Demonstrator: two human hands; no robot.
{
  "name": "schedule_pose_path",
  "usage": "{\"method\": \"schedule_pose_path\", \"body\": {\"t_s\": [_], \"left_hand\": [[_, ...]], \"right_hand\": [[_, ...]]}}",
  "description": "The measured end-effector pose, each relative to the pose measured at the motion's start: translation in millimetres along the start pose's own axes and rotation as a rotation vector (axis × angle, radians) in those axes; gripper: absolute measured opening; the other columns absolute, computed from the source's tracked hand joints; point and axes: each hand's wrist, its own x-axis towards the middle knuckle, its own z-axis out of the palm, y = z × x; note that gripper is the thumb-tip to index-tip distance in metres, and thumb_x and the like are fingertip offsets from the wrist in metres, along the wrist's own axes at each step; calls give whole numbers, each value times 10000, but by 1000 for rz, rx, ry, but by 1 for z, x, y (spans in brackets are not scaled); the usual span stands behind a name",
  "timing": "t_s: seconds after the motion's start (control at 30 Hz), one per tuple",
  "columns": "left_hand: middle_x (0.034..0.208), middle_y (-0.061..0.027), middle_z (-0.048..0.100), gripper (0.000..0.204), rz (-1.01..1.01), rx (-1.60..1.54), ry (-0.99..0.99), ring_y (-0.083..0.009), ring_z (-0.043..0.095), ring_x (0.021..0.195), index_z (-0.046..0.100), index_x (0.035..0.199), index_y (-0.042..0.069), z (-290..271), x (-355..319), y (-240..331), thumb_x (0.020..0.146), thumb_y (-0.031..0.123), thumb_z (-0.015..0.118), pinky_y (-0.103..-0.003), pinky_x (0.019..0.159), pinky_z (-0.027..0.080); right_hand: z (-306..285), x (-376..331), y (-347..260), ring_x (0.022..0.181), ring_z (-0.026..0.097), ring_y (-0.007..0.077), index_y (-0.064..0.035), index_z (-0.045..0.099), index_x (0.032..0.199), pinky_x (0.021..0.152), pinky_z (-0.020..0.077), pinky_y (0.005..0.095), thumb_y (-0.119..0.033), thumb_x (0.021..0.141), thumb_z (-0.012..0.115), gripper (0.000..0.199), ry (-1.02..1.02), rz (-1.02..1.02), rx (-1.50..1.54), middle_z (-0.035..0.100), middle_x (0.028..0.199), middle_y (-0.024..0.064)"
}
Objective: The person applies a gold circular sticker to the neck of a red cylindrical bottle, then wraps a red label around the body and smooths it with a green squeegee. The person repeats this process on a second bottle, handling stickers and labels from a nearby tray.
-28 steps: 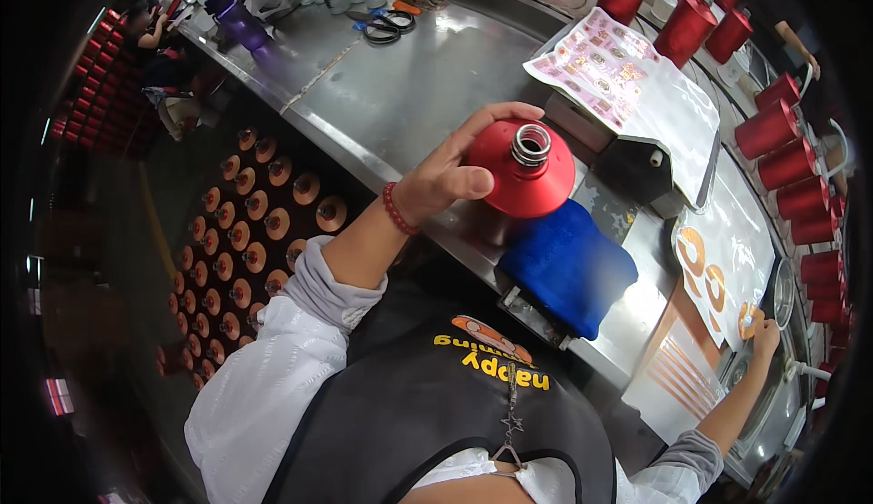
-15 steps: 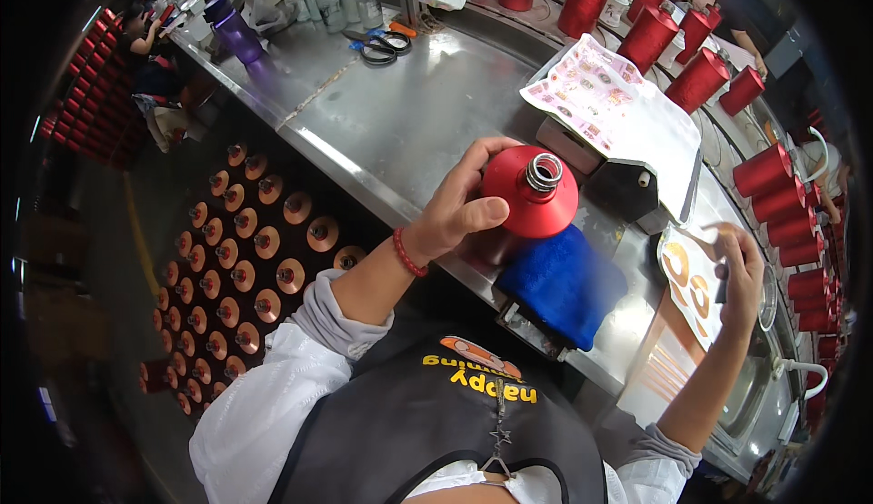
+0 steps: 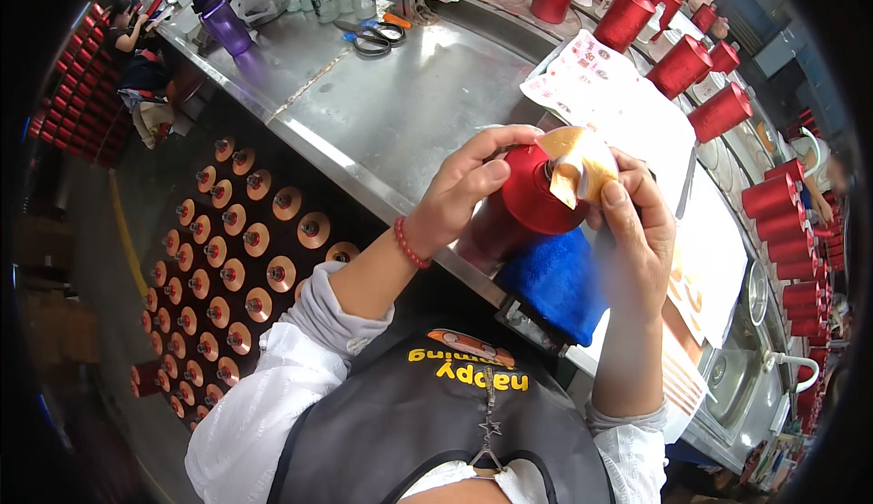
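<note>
My left hand [image 3: 459,186] is wrapped round a red bottle [image 3: 523,204], thumb on its sloping shoulder. The bottle leans with its neck toward the right, close to a blue cloth [image 3: 556,290] on the bench edge. Between the fingers and thumb of my right hand [image 3: 644,236] is a curved gold decal [image 3: 584,159], pale on part of its surface. It sits over the bottle's neck and hides most of the opening. Whether the decal touches the shoulder I cannot tell. White sheets with gold ring shapes [image 3: 687,290] lie beside my right wrist.
Printed pink and white sheets [image 3: 596,81] lie behind my hands. On the steel bench [image 3: 364,113] are black scissors [image 3: 375,40] and a purple bottle [image 3: 221,22]. Red bottles [image 3: 720,113] line the conveyor. Gold-topped bottles [image 3: 257,242] stand below at left; a sink [image 3: 732,381] is at right.
My right hand has come in from the sheets at the right, bringing the gold decal over the bottle's neck. The bottle has tilted further to the right in my left hand.
</note>
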Motion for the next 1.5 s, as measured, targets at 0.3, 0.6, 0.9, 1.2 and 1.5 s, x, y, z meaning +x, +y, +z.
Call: {"method": "schedule_pose_path", "body": {"t_s": [0.3, 0.6, 0.9, 1.2, 1.5], "left_hand": [[1230, -193, 553, 484, 547, 1125, 151, -452, 418, 1270, 568, 1187, 65, 25, 7, 18, 777, 224, 768, -555, 1128, 278], [1249, -207, 599, 279, 312, 528, 44, -329, 479, 1250, 674, 1095, 42, 15, 12, 51, 865, 193, 630, -415, 1094, 319], [861, -33, 600, 230, 151, 693, -317, -144, 561, 801, 565, 966, 58, -1, 38, 84, 831, 185, 701, -285, 742, 441], [917, -61, 609, 126, -263, 261, -106, -60, 556, 809, 534, 963, 23, -7, 10, 76, 917, 84, 635, -227, 681, 436], [946, -149, 662, 98, 323, 967, -41, -262, 637, 953, 672, 893, 34, -21, 26, 47, 881, 114, 728, -335, 763, 519]], "right_hand": [[2, 2, -10, 1204, 534, 254, 16, 661, 886, 1047, 381, 392, -149, 925, 697, 173, -31, -168, -153, 582, 1274, 184], [-3, 11, -27, 1215, 541, 297, -7, 713, 910, 1033, 410, 420, -101, 851, 720, 111, -129, -244, -392, 570, 1291, 207], [-3, 30, -47, 1125, 602, 341, -33, 710, 896, 982, 469, 429, -17, 776, 760, 131, -294, -439, -618, 537, 1315, 217], [5, 21, -27, 1094, 598, 358, -11, 645, 870, 868, 503, 411, -19, 821, 728, 97, -404, -278, -597, 536, 1273, 226], [-4, 23, 8, 1103, 553, 364, -10, 646, 847, 941, 446, 431, -70, 856, 726, 100, -315, -252, -653, 543, 1257, 204]]}}
